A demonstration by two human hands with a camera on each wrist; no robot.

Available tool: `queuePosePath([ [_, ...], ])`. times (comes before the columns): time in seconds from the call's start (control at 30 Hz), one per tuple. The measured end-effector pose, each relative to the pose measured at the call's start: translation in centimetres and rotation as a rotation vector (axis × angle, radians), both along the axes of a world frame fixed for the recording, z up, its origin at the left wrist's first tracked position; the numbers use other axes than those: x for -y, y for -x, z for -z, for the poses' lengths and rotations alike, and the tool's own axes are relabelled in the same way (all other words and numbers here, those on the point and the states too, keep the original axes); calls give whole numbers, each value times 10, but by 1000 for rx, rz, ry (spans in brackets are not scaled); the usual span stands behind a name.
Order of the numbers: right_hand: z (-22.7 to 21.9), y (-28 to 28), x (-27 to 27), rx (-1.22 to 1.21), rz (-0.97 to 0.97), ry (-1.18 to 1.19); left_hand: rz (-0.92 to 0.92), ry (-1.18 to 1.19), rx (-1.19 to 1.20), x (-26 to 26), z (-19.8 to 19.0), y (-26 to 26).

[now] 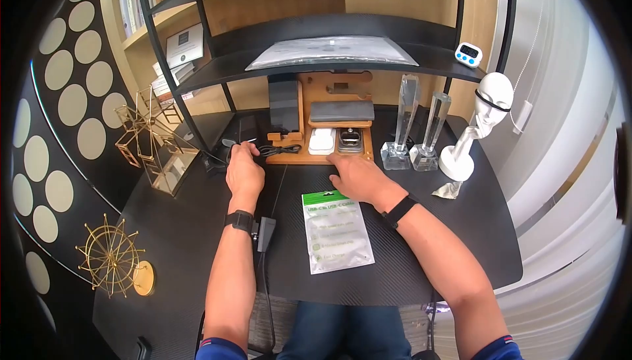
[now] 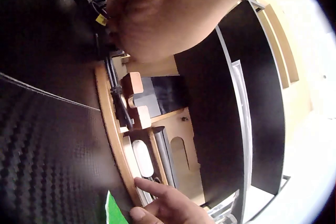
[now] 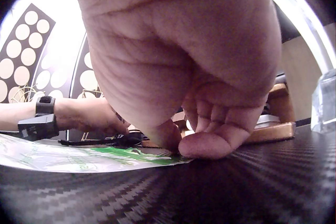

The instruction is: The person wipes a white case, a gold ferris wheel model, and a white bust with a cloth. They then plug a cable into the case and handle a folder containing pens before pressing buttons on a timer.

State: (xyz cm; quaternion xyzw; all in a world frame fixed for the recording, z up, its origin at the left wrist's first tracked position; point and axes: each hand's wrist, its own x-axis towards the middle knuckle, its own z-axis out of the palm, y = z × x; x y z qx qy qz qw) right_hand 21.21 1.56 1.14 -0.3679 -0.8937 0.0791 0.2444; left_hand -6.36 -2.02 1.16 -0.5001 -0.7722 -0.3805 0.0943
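Note:
My left hand [image 1: 245,174] is at the left end of a wooden desk stand [image 1: 306,160], fingers curled at a dark thing with a rounded glossy end [image 1: 228,142]; the palm hides much of it in the left wrist view. A coiled black cable [image 1: 282,150] lies on the stand next to this hand. My right hand [image 1: 361,179] reaches to the stand's front edge, its fingers loosely bent and holding nothing. Right by its fingertips are a white case [image 1: 322,141] and a dark watch [image 1: 350,139]. A green-topped cable pouch [image 1: 337,235] lies below the right hand.
Crystal trophies [image 1: 406,126] and a white head sculpture [image 1: 457,156] stand to the right. A gold wheel model [image 1: 110,256] and a geometric gold ornament [image 1: 172,169] are on the left. Above the stand runs a black shelf [image 1: 227,70] with a flat plastic-wrapped packet [image 1: 332,52] and timer [image 1: 468,54].

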Motion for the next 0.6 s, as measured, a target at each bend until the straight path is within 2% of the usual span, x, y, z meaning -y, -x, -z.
queuePosePath([
  [0.2, 1, -1, 0, 53, 14, 41, -24, 202, 31, -2, 10, 16],
  [0.27, 5, 0, -1, -18, -12, -19, -10, 190, 23, -4, 13, 16],
  [0.43, 4, -1, 1, -14, 1, -6, 40, 210, 94, -8, 6, 13],
  [0.53, 3, 0, -1, -9, 3, -4, 138, 110, 93, -8, 4, 8],
  [0.6, 5, 0, -1, -8, 5, 4, 269, -43, 45, -7, 4, 3],
])
